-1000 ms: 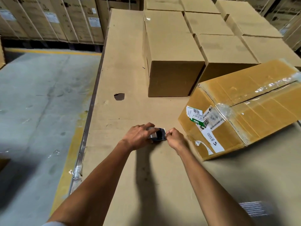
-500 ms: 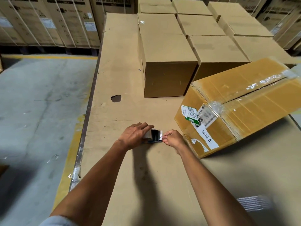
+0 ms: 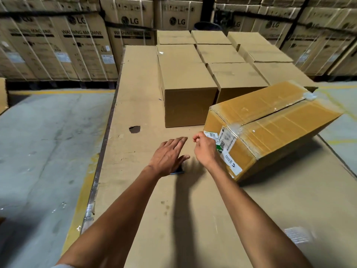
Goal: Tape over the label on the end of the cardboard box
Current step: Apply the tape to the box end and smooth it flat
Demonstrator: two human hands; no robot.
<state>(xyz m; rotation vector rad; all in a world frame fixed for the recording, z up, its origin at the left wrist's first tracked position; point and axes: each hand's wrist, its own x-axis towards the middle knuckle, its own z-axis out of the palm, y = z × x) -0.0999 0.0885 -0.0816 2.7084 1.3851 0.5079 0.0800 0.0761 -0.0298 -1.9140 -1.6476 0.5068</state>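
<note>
yellow-brown cardboard box [image 3: 270, 130], white label [image 3: 224, 146] with green patch and black print

Tabletop [image 3: 135, 89] — flat brown cardboard surface, small torn hole [image 3: 134, 129] left of centre. On it: plain cartons [image 3: 188, 89] upper centre; taped box [image 3: 270, 124] at right — tilted.

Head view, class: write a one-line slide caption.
Right hand reaches the label on the tilted cardboard box; open left hand hovers over the cardboard-covered table.
</note>
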